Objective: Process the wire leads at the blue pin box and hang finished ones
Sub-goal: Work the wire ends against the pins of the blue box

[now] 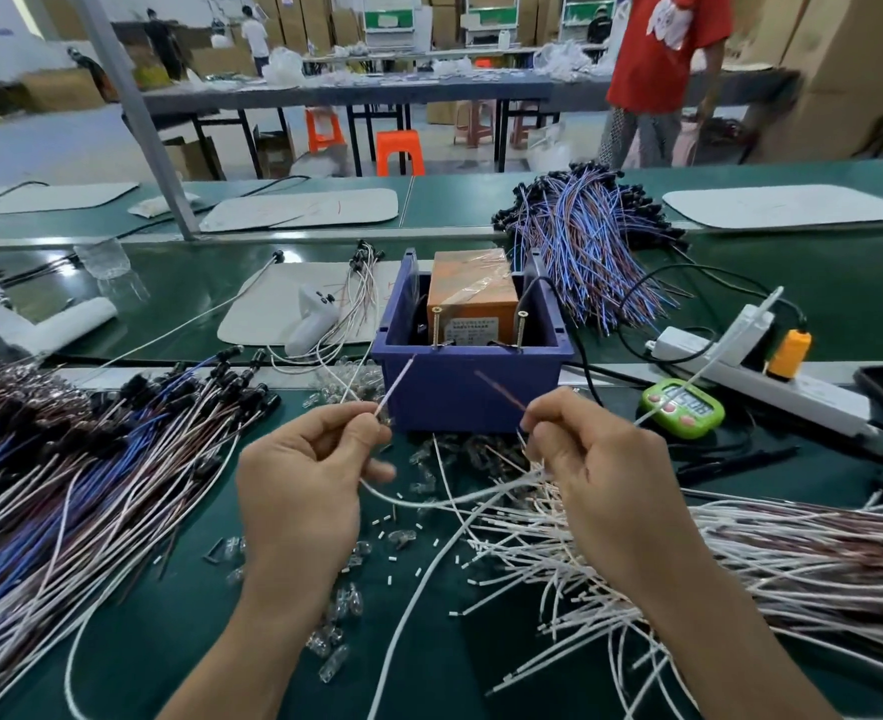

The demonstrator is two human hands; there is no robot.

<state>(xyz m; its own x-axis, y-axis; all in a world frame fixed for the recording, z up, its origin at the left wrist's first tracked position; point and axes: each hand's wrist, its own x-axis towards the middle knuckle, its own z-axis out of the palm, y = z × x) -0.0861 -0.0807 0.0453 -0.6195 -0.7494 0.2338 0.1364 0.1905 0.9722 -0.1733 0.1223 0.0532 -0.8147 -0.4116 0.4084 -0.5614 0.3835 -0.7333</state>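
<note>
View from the wearer's head, looking down at a green table [179, 641]. Both bare forearms reach fwd from the bottom edge, wrists raised, knuckles up.

The left hand [304, 475] is closed, thumb & forefinger pinching a pale pink-white wire end [395, 384] that points up and to the right, its tip in front of the blue pin box [470, 387]. The right hand [600, 470] is also closed, pinching a reddish wire end [499, 389] that points up and to the left, toward the same box front. A white lead [455, 498] sags in a loop btwn the two hands; can't tell if both ends belong to it.

Near the left hand: clear glass bulbs [340, 605] and short white insulation offcuts [392, 517] scattered on the table. At left, a big heap of blue, brown & white leads w/ black caps [65, 485]. At right, a heap of white leads [740, 563] fanning in under the right forearm.

Just beyond the hands sits the box, open-topped, w/ an orange taped unit [473, 304] inside and two upright screws [435, 330] at its front rim. Right of it: a green digital timer [683, 407] and a white power strip [772, 376]. Behind the box, another bundle of blue & brown leads [585, 236].

Bkgd: long grey worktables, orange stools [400, 150], cardboard boxes, a person in a red shirt [668, 49].
</note>
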